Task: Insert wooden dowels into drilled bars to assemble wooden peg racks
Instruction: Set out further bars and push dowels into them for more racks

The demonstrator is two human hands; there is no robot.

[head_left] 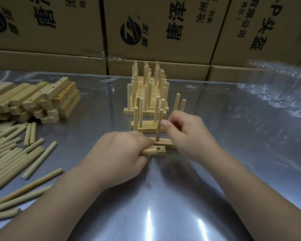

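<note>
1. while the left hand (122, 153) curls round a lying dowel (148, 151), it holds that dowel flat against the front bar (159, 151), next to an empty hole near the bar's right end; the bar's left part is hidden under the hand.
2. right hand (186, 134) is closed, thumb and finger pinching an upright dowel (158, 126) that stands in the rear bar (167, 143).
3. two spare dowels (176, 101) rise above the right knuckles; the grip on them is hidden.
4. rear bar lies just behind the front bar, both on the steel table (163, 206); contact between them cannot be told.
5. finished racks (149, 94) stand in a row behind the hands, running toward the boxes (163, 23).
6. bare bars (42, 98) are stacked at far left, with loose dowels (10, 150) lying in front of them.
7. clear plastic bags (276, 87) sit at far right.
</note>
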